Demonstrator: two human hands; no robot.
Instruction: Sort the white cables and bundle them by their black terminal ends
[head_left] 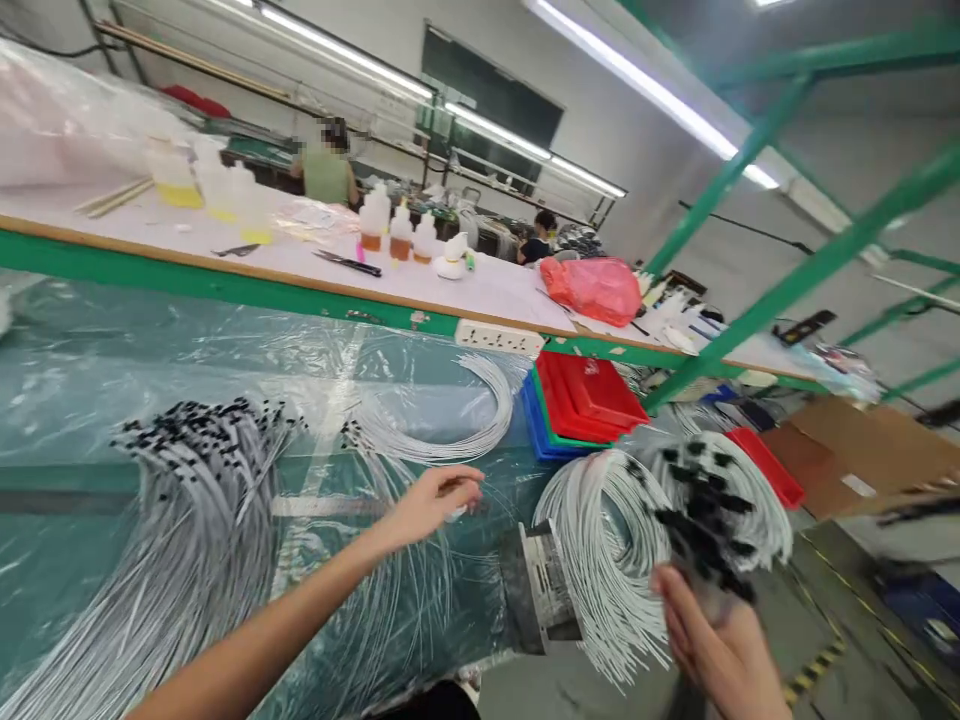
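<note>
Bright overhead tube lights [652, 90], glare on plastic sheeting [225, 345], blurred black connectors [705, 515]

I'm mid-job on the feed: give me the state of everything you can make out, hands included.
Left hand: fingers curled, grip unclear
Right hand: closed on the black-tipped bundle
Long cables: spread loose
White coil: looped
Trays: stacked
Amber bottles: upright, partly filled
Power strip: no plugs visible
Ceiling lights: lit
</note>
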